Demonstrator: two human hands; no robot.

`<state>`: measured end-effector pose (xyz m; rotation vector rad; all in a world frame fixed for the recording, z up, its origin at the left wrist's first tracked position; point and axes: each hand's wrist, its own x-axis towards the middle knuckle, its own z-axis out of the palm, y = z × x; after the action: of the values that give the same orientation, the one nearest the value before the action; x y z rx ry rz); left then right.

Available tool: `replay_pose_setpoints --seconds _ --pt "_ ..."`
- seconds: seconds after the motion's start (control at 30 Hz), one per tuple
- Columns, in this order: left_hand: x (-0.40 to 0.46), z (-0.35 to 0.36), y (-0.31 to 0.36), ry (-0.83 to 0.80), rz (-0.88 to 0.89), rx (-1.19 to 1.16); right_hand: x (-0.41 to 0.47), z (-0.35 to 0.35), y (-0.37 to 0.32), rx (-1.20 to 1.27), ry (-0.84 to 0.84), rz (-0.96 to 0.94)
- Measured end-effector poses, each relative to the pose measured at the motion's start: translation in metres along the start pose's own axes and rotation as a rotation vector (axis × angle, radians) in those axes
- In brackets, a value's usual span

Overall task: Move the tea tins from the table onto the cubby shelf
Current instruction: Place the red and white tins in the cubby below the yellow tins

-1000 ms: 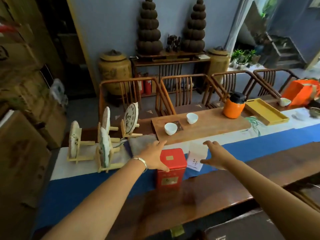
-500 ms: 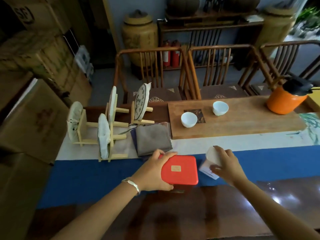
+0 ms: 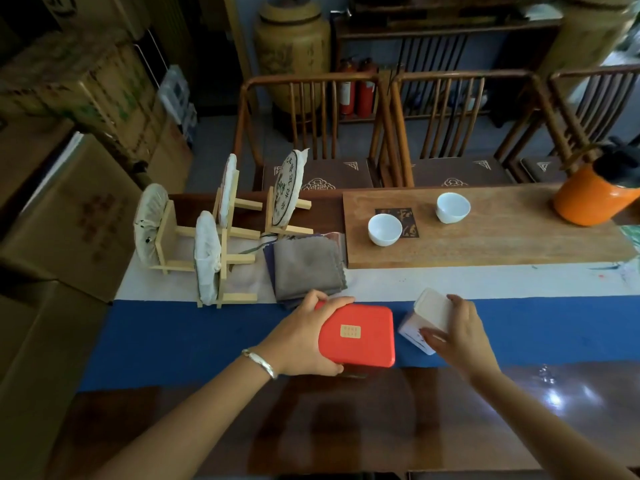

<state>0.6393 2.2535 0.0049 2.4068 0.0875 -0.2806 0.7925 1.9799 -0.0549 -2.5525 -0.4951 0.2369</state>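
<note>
Gripping the red tin (image 3: 356,335) from its nine o'clock side, the left hand (image 3: 301,337) has its fingers curled over the far edge of the lid and its thumb hooked round the near corner, so this grip is closed on the tin. The tin stands upright on the blue runner (image 3: 180,337) at the near edge of the surface (image 3: 346,420). At three o'clock from it, just beside it, the white tin (image 3: 427,315) leans tilted, its pale lid turned up. The right hand (image 3: 457,332) wraps it from the three o'clock side, fingers over the lid and thumb against the near face, a grip closed round that tin. At twelve o'clock from the red tin lies a folded grey cloth (image 3: 306,265); past it sit two white cups (image 3: 384,230) on a wooden tray (image 3: 502,244).
</note>
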Motion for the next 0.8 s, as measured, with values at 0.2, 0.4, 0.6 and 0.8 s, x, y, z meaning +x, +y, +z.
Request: replay_pose_setpoints --seconds 0.2,0.4,0.6,0.8 --pt "0.0 -0.002 0.002 0.003 -0.052 -0.074 0.0 -0.004 -0.001 0.085 0.004 0.031" --pt "-0.027 -0.031 -0.01 0.08 -0.169 -0.175 0.008 -0.039 -0.049 0.233 0.012 -0.073" --pt "-0.113 -0.091 -0.028 0.279 -0.266 -0.241 0.001 -0.068 -0.15 0.136 -0.285 -0.489" --pt "-0.267 -0.144 -0.049 0.573 -0.37 -0.381 -0.04 -0.037 -0.291 0.137 -0.472 -0.824"
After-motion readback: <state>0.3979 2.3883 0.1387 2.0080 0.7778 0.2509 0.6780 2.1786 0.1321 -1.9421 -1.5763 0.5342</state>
